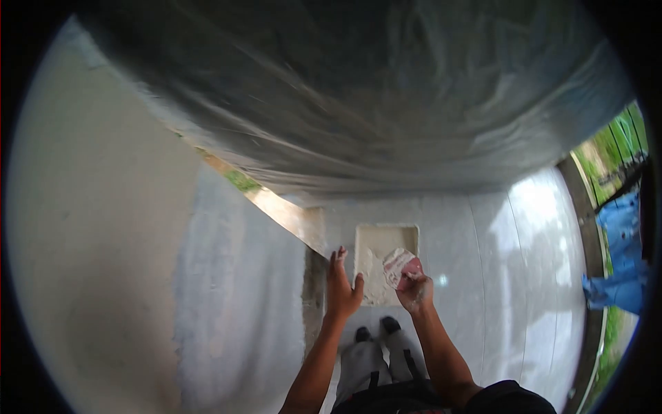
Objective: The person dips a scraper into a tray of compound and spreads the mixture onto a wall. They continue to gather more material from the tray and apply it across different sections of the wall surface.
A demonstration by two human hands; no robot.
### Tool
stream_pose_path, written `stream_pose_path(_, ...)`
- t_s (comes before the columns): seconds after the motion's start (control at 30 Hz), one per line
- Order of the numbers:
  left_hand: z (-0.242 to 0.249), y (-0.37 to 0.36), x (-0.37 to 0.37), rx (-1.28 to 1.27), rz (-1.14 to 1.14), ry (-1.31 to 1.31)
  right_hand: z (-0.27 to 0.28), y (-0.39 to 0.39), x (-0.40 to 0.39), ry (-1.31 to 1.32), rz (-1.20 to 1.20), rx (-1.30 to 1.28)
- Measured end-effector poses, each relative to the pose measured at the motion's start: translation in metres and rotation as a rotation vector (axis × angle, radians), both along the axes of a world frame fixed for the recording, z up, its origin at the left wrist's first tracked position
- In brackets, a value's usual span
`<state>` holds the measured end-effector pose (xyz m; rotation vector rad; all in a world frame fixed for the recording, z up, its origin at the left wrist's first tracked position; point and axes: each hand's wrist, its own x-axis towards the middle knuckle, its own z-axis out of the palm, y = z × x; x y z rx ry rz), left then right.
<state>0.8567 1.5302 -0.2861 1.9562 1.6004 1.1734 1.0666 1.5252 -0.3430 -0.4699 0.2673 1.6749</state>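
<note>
My right hand (pixel 416 293) grips a flat reddish-pink tool (pixel 403 269) smeared with whitish paste, above the right part of a shallow rectangular tray. That tray (pixel 387 230) lies on the floor in front of my feet and holds pale, wet-looking paste (pixel 372 265). Just left of the tray, my left hand (pixel 345 284) is empty, its fingers spread and pointing forward. Some pale residue marks the fingers of both hands.
A wall (pixel 103 207) with beige and grey areas fills the left. Dark plastic sheeting (pixel 358 103) hangs across the top. Light sheeting (pixel 510 262) covers the floor. Blue cloth (pixel 620 248) hangs by a railing at the far right, with grass beyond.
</note>
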Motion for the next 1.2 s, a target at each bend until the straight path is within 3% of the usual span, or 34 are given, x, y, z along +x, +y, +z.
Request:
stream_pose_path(0.13,0.060,-0.005,0.001,0.071,-0.027,-0.004,0.027,0.036,0.001,0.023,0.043,0.262)
stream_pose_path(0.17,0.072,-0.007,-0.001,0.116,-0.015,0.009,0.090,0.031,-0.007,-0.004,0.063,0.237)
stream_pose_path(0.27,0.108,-0.030,-0.005,0.258,0.034,0.069,0.131,0.030,-0.010,0.028,0.126,0.400)
stream_pose_path(0.37,0.153,-0.070,0.012,0.415,0.111,0.160,0.099,0.041,0.005,0.302,0.205,0.680)
stream_pose_path(0.43,0.164,-0.095,0.033,0.456,0.182,0.187,0.160,0.003,0.018,0.123,0.262,0.687)
stream_pose_path(0.53,0.176,-0.130,0.064,0.528,0.285,0.196,0.160,0.002,0.031,0.012,0.367,0.579)
stream_pose_path(0.63,0.201,-0.162,0.107,0.568,0.420,0.270,0.177,-0.001,0.044,-0.027,0.472,0.659)
stream_pose_path(0.67,0.238,-0.189,0.116,0.587,0.415,0.289,0.209,-0.026,0.049,-0.014,0.480,0.649)
stream_pose_path(0.77,0.258,-0.219,0.154,0.637,0.495,0.321,0.233,-0.034,0.063,0.049,0.589,0.750)
stream_pose_path(0.9,0.306,-0.302,0.196,0.751,0.632,0.356,0.323,-0.111,0.089,0.075,0.636,0.964)
stream_pose_path(1.0,0.345,-0.334,0.165,0.761,0.804,0.309,0.375,-0.134,0.032,0.055,0.753,1.000)
stream_pose_path(1.2,0.385,-0.419,0.131,0.865,0.974,0.647,0.448,-0.202,-0.031,0.179,0.817,1.168)
